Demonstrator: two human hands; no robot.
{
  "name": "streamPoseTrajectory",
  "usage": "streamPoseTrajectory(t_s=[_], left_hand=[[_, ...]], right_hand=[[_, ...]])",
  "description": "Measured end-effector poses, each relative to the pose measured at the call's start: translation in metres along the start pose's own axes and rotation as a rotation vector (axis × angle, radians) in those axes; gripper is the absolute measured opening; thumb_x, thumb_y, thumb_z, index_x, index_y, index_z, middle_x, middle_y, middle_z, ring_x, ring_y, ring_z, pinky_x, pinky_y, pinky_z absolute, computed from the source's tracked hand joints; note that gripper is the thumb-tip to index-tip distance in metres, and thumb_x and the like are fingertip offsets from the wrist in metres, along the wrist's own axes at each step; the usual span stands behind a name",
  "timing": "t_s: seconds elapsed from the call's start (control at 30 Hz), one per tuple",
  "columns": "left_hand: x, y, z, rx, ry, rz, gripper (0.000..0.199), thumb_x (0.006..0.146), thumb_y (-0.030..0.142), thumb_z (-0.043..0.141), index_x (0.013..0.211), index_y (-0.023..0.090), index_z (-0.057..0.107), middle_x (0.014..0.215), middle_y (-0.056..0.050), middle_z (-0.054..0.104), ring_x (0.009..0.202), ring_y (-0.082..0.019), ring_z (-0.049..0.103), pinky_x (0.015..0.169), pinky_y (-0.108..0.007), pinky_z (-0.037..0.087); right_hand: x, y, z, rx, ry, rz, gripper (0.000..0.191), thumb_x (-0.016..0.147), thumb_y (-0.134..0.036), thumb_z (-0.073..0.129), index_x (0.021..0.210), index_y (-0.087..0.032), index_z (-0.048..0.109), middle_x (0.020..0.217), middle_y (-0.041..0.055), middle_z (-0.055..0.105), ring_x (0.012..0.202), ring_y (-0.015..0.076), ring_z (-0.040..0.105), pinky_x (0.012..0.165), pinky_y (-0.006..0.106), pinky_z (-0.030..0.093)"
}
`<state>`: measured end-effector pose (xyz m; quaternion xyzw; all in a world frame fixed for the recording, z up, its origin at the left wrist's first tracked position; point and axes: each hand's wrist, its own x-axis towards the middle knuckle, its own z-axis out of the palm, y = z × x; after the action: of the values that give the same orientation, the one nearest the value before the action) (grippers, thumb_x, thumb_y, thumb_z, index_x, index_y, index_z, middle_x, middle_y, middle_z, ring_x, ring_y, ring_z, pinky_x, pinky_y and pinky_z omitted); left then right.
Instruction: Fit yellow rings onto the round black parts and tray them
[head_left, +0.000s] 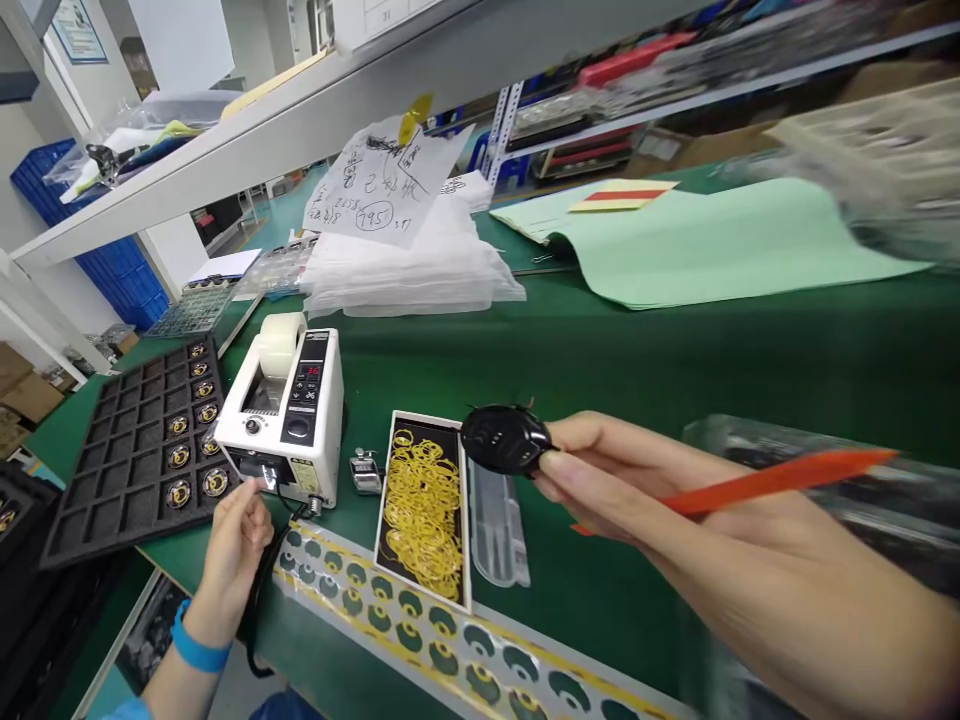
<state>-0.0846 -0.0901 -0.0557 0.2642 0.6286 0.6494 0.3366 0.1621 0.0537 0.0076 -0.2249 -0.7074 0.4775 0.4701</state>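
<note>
See glossy black disc (504, 438) pinched, tilted, in right hand (697, 560), alongside pointed orange tool (780, 482); clear tape (267, 482) pinched by left hand (236, 530).

Round black disc-shaped piece (499, 440): glossy, looks like hard plastic. Flat pointed orange-red strip (787, 480): smooth, plastic-looking, fairly matt. Boxy white tape dispenser (327, 425): smooth plastic shell, low sheen; clear tape roll (280, 346) on it, shiny film. Small silver tally counter (365, 472): polished metal. Black gridded tray (116, 472): matt, foam-like. Long clear case (495, 530): glossy plastic. Pale green sheets (712, 245): matt paper. Dark green tabletop (375, 375): smooth, dull.
</note>
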Motion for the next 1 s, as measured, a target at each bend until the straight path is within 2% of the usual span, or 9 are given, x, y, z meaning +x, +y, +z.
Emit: streamPoseTrajectory(t_s=[0.07, 0.17, 0.27, 0.33, 0.4, 0.47, 0.63, 0.73, 1.0], left_hand=[[-0.001, 0.012, 0.005, 0.062, 0.021, 0.107, 0.040, 0.080, 0.052, 0.068, 0.064, 0.017, 0.055, 0.052, 0.007, 0.031, 0.044, -0.007, 0.028, 0.045, -0.021, 0.029], [-0.005, 0.037, 0.013, 0.213, -0.009, 0.306, 0.030, 0.077, 0.040, 0.072, 0.062, 0.018, 0.058, 0.071, -0.002, 0.049, 0.067, -0.015, 0.049, 0.058, -0.025, 0.037], [-0.002, 0.063, 0.020, 0.659, -0.229, 0.502, 0.019, 0.083, 0.027, 0.061, 0.066, 0.020, 0.058, 0.093, -0.009, 0.058, 0.088, -0.024, 0.056, 0.062, -0.030, 0.038], [0.002, 0.079, 0.026, 0.891, -0.364, 0.580, 0.020, 0.089, 0.021, 0.049, 0.069, 0.021, 0.052, 0.092, -0.009, 0.059, 0.092, -0.026, 0.058, 0.061, -0.030, 0.037], [0.004, 0.095, 0.035, 0.897, -0.411, 0.641, 0.022, 0.092, 0.019, 0.043, 0.071, 0.022, 0.048, 0.091, -0.008, 0.058, 0.098, -0.026, 0.057, 0.062, -0.030, 0.037], [0.002, 0.106, 0.048, 0.783, -0.447, 0.709, 0.023, 0.095, 0.021, 0.042, 0.073, 0.021, 0.047, 0.093, -0.007, 0.055, 0.097, -0.023, 0.055, 0.065, -0.029, 0.037], [-0.007, 0.108, 0.090, 0.477, -0.756, 0.655, 0.025, 0.099, 0.029, 0.042, 0.076, 0.022, 0.045, 0.081, 0.000, 0.043, 0.074, -0.016, 0.044, 0.066, -0.028, 0.035], [-0.003, 0.097, 0.109, 0.479, -0.793, 0.621, 0.026, 0.099, 0.032, 0.045, 0.076, 0.021, 0.048, 0.079, 0.000, 0.041, 0.073, -0.016, 0.040, 0.065, -0.028, 0.032], [0.008, 0.092, 0.108, 0.470, -0.853, 0.521, 0.032, 0.097, 0.039, 0.048, 0.072, 0.020, 0.050, 0.075, 0.001, 0.039, 0.069, -0.016, 0.037, 0.061, -0.030, 0.028]], right_hand=[[-0.001, -0.002, 0.001, -0.047, -0.028, -0.003, 0.034, 0.085, -0.054, 0.060, 0.066, -0.025, 0.061, 0.060, 0.0013, 0.056, 0.049, 0.0159, 0.051, 0.038, 0.025, 0.041], [-0.001, -0.003, -0.002, -0.092, -0.073, -0.026, 0.038, 0.089, -0.054, 0.055, 0.065, -0.024, 0.057, 0.061, 0.0013, 0.056, 0.049, 0.0146, 0.050, 0.039, 0.023, 0.043], [0.001, -0.004, -0.007, -0.067, -0.133, -0.044, 0.036, 0.089, -0.055, 0.054, 0.072, -0.024, 0.059, 0.070, 0.0020, 0.061, 0.060, 0.0157, 0.059, 0.052, 0.023, 0.052], [0.002, -0.003, -0.009, -0.020, -0.166, -0.024, 0.033, 0.090, -0.054, 0.054, 0.076, -0.024, 0.061, 0.077, 0.0023, 0.064, 0.071, 0.0167, 0.063, 0.063, 0.024, 0.055], [0.002, -0.002, -0.011, 0.023, -0.190, 0.010, 0.033, 0.091, -0.054, 0.053, 0.080, -0.024, 0.061, 0.082, 0.0029, 0.065, 0.079, 0.0172, 0.064, 0.070, 0.025, 0.056], [0.002, -0.003, -0.013, 0.047, -0.215, 0.057, 0.034, 0.091, -0.055, 0.052, 0.083, -0.023, 0.061, 0.085, 0.0036, 0.063, 0.082, 0.0174, 0.062, 0.074, 0.027, 0.055], [0.004, -0.012, -0.015, 0.167, -0.279, 0.093, 0.038, 0.089, -0.059, 0.053, 0.079, -0.022, 0.050, 0.075, -0.0008, 0.047, 0.072, 0.0137, 0.049, 0.071, 0.026, 0.048], [0.005, -0.016, -0.019, 0.222, -0.330, 0.103, 0.041, 0.090, -0.059, 0.051, 0.077, -0.021, 0.045, 0.073, -0.0030, 0.037, 0.067, 0.0114, 0.039, 0.067, 0.025, 0.041], [0.004, -0.017, -0.025, 0.295, -0.429, 0.122, 0.039, 0.092, -0.056, 0.051, 0.081, -0.018, 0.047, 0.078, -0.0031, 0.037, 0.069, 0.0106, 0.033, 0.067, 0.026, 0.031]])
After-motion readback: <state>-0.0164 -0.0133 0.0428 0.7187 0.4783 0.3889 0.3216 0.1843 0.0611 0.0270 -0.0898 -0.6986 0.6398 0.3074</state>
